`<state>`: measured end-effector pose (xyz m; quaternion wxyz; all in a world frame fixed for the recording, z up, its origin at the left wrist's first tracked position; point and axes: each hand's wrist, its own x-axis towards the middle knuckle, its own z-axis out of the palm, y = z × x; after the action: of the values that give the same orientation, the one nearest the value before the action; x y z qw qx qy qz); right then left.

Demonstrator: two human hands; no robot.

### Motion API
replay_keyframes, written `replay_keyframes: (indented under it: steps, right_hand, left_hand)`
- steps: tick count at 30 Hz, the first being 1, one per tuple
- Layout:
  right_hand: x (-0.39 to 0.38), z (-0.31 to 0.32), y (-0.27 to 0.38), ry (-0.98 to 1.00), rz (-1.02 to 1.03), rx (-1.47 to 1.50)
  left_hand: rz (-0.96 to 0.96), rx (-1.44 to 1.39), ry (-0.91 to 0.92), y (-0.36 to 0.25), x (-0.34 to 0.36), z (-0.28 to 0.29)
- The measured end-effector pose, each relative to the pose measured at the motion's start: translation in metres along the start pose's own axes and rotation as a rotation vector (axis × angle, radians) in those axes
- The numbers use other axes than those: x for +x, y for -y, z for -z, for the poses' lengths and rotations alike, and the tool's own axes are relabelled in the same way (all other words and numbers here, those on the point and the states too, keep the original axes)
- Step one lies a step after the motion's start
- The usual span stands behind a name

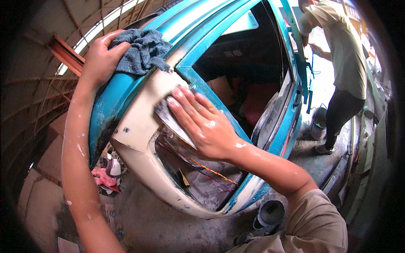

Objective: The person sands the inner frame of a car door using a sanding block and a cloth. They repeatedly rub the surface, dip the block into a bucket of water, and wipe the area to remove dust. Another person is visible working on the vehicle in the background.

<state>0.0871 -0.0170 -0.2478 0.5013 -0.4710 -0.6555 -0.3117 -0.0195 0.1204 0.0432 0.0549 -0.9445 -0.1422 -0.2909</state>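
Note:
My left hand [104,57] is closed on a crumpled dark blue cloth [141,50], which lies over the teal upper edge of a vehicle body [107,99]. Below and right of it, my right hand [206,124] lies over a grey-white sheet of sandpaper [174,122], fingers together, pressing it against a cream-coloured panel [141,107]. The sheet sits just above an opening in the panel, where loose orange-yellow wires [211,170] show. White smears mark both my hands and forearms.
Beyond the panel is a dark door opening [240,55] with a teal frame. At the right, another person [346,55] stands near a bucket [319,122]. A black container [271,213] stands on the floor below the body. Pink plastic [104,178] lies at lower left.

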Motion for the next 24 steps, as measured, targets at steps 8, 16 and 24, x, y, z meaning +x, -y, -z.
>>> replay_keyframes:
  steps: [8, 16, 24]
  right_hand:
    - [0.009, -0.010, 0.002, -0.154, -0.042, 0.152]
    - [-0.137, -0.043, -0.004, 0.035, -0.155, 0.148]
    - [-0.306, -0.091, 0.007, 0.102, -0.401, 0.175]
  left_hand:
    - [-0.003, -0.078, 0.118, 0.019, 0.011, -0.004]
    - [0.024, 0.102, 0.093, 0.042, 0.012, 0.034]
    - [0.035, 0.167, 0.108, 0.097, 0.032, 0.057]
